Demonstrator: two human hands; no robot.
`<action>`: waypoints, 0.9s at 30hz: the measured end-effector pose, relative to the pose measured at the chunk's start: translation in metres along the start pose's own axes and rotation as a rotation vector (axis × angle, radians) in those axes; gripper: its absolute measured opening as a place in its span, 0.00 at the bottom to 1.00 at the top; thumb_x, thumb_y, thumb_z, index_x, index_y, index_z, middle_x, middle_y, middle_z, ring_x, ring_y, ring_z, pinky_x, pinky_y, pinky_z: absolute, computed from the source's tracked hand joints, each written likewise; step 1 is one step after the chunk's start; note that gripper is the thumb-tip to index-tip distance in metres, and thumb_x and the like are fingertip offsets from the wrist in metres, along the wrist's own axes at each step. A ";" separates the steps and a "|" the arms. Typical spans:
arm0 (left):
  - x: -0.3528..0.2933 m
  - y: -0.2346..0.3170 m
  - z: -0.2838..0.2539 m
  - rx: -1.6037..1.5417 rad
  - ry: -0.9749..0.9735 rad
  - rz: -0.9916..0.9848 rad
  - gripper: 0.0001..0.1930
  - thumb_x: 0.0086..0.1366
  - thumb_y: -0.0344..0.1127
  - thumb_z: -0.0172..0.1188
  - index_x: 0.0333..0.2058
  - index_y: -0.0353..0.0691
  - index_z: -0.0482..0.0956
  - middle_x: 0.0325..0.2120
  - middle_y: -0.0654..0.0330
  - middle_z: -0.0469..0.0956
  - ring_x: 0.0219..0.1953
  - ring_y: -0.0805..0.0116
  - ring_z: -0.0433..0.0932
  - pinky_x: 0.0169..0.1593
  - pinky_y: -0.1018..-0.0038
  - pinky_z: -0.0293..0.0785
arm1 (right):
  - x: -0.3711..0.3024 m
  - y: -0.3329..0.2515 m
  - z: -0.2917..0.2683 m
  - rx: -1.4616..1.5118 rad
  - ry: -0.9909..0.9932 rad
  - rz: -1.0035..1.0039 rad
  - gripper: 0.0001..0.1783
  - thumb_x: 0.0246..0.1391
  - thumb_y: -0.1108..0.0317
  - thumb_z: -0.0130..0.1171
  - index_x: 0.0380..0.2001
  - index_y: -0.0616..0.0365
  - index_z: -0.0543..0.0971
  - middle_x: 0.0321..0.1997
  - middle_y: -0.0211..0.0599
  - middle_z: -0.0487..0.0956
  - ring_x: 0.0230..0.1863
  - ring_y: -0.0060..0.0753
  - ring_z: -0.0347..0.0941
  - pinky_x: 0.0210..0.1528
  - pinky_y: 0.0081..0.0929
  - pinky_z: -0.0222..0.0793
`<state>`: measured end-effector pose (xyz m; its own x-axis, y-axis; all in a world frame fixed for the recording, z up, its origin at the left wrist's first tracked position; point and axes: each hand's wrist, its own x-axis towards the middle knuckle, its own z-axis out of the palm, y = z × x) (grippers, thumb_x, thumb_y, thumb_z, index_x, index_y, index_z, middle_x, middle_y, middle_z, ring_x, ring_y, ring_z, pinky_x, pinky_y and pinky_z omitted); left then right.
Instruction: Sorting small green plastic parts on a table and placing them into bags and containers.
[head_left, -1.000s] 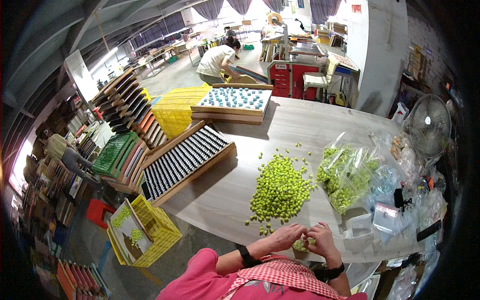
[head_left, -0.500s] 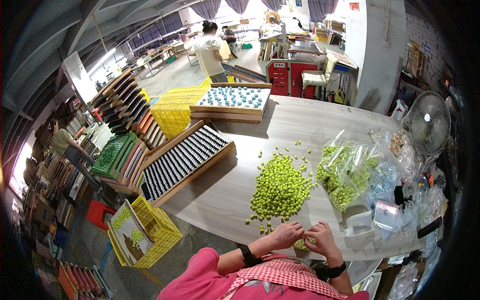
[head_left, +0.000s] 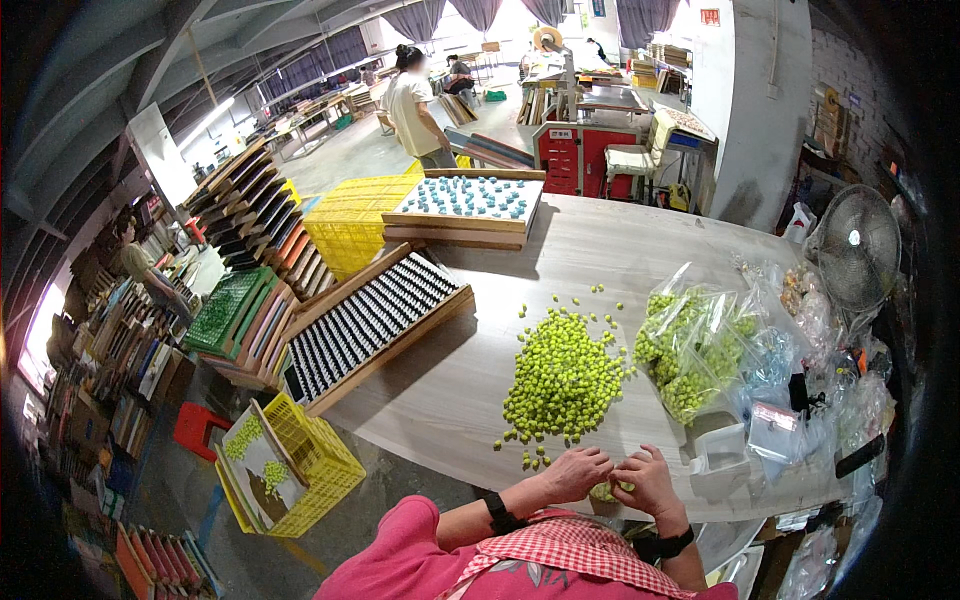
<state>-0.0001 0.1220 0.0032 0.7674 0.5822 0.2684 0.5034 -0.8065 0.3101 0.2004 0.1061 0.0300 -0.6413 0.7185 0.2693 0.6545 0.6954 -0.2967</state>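
Observation:
My left hand (head_left: 578,473) and my right hand (head_left: 646,480) meet at the table's near edge, fingertips almost touching. The fingers of both are bent together in a pinch, and what they hold is too small and covered to make out. Some green pieces (head_left: 603,492) show just below and between the hands. Beyond them spreads a heap of small round yellow-green pieces (head_left: 562,375), with a few strays around its rim. A clear plastic bag (head_left: 690,345) full of similar green pieces lies to the right of the heap.
Left on the table (head_left: 420,400) rests a wooden-framed tray (head_left: 375,320) with rows of black and white pieces; behind it sits a tray of blue pieces (head_left: 470,197). A clear plastic container (head_left: 718,450), bags and a fan (head_left: 855,240) crowd the right. A yellow crate (head_left: 325,465) stands lower left.
My hands stay together in nearly the same place, with small finger shifts. In the background the standing person has turned and moved slightly, and the person at far left has straightened up.

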 end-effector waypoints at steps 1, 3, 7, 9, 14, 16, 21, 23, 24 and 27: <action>0.000 0.001 -0.002 0.006 -0.004 -0.005 0.09 0.51 0.31 0.55 0.31 0.39 0.68 0.30 0.58 0.69 0.37 0.59 0.70 0.41 0.67 0.69 | 0.000 0.000 0.000 0.000 0.000 0.000 0.07 0.36 0.63 0.63 0.23 0.45 0.79 0.27 0.23 0.77 0.36 0.27 0.74 0.56 0.43 0.57; 0.000 0.002 -0.003 0.011 -0.009 -0.011 0.09 0.49 0.30 0.55 0.31 0.39 0.68 0.30 0.58 0.69 0.38 0.60 0.70 0.41 0.67 0.69 | -0.001 0.000 0.000 -0.029 -0.006 -0.009 0.07 0.35 0.62 0.64 0.23 0.43 0.79 0.27 0.21 0.77 0.36 0.26 0.73 0.57 0.44 0.57; 0.000 0.004 -0.006 -0.005 0.004 -0.009 0.09 0.49 0.30 0.55 0.31 0.39 0.68 0.29 0.59 0.69 0.37 0.60 0.70 0.40 0.67 0.69 | -0.003 0.003 0.001 -0.035 -0.006 -0.010 0.07 0.35 0.62 0.64 0.24 0.42 0.79 0.27 0.20 0.78 0.37 0.25 0.73 0.57 0.44 0.56; 0.001 0.004 -0.007 -0.013 0.006 -0.013 0.09 0.49 0.30 0.55 0.31 0.39 0.68 0.29 0.59 0.69 0.37 0.60 0.70 0.40 0.67 0.69 | -0.004 0.005 0.001 -0.008 0.012 -0.001 0.08 0.35 0.61 0.65 0.24 0.42 0.79 0.28 0.20 0.78 0.37 0.25 0.73 0.57 0.45 0.56; 0.002 0.003 -0.006 0.010 0.000 -0.001 0.08 0.52 0.33 0.56 0.31 0.39 0.68 0.29 0.60 0.69 0.36 0.60 0.70 0.40 0.67 0.69 | -0.005 0.006 0.000 -0.017 0.017 0.017 0.07 0.36 0.61 0.65 0.24 0.42 0.80 0.28 0.20 0.78 0.36 0.25 0.73 0.57 0.45 0.56; 0.002 0.003 -0.004 -0.006 0.015 -0.006 0.08 0.53 0.34 0.56 0.31 0.39 0.68 0.29 0.60 0.69 0.36 0.60 0.70 0.40 0.68 0.69 | -0.006 0.008 -0.001 -0.021 0.025 0.019 0.07 0.36 0.61 0.64 0.24 0.43 0.80 0.27 0.20 0.78 0.36 0.25 0.73 0.57 0.46 0.56; -0.001 -0.001 -0.006 0.037 0.010 0.005 0.09 0.55 0.35 0.56 0.32 0.39 0.69 0.29 0.60 0.69 0.37 0.61 0.70 0.40 0.68 0.69 | -0.012 0.018 -0.002 -0.031 0.052 0.061 0.06 0.37 0.62 0.64 0.23 0.43 0.80 0.25 0.20 0.78 0.35 0.25 0.73 0.57 0.46 0.56; -0.002 -0.002 -0.007 0.055 -0.028 -0.014 0.09 0.56 0.35 0.55 0.33 0.40 0.69 0.30 0.60 0.70 0.37 0.62 0.70 0.40 0.68 0.69 | -0.014 0.019 -0.004 -0.023 0.061 0.068 0.05 0.37 0.62 0.64 0.23 0.44 0.80 0.24 0.20 0.78 0.35 0.26 0.73 0.56 0.46 0.56; -0.002 -0.002 -0.008 0.055 -0.028 -0.014 0.09 0.56 0.35 0.55 0.33 0.40 0.69 0.30 0.60 0.70 0.37 0.62 0.70 0.40 0.68 0.69 | -0.015 0.019 -0.005 -0.015 0.069 0.075 0.05 0.37 0.62 0.64 0.23 0.44 0.80 0.24 0.20 0.77 0.35 0.26 0.73 0.56 0.46 0.56; 0.000 0.001 -0.009 0.047 -0.034 -0.010 0.09 0.57 0.36 0.55 0.33 0.39 0.69 0.30 0.60 0.70 0.37 0.61 0.70 0.40 0.68 0.69 | -0.018 0.020 -0.009 -0.013 0.075 0.073 0.05 0.37 0.62 0.64 0.22 0.44 0.80 0.24 0.22 0.77 0.35 0.26 0.73 0.56 0.45 0.57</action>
<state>-0.0030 0.1220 0.0116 0.7749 0.5870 0.2346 0.5283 -0.8051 0.2696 0.2285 0.1074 0.0274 -0.5603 0.7658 0.3156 0.7036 0.6411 -0.3066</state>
